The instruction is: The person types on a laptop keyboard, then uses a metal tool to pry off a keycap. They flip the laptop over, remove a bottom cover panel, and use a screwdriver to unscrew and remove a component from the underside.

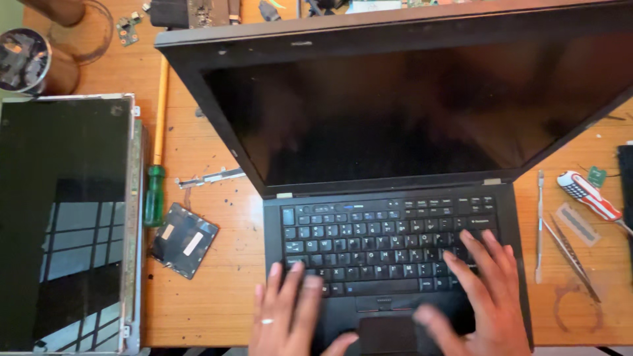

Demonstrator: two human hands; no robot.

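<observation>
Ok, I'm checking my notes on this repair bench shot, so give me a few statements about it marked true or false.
1. Both hands rest on the laptop's keyboard. True: the left hand and the right hand lie on the black laptop by its keys.
2. The laptop screen shows a lit desktop. False: it is dark.
3. A green-handled screwdriver lies left of the laptop. True.
4. The red and white screwdriver lies left of the laptop. False: it lies to its right, near the tweezers.
5. A loose display panel lies at the left edge of the wooden table. True.
</observation>
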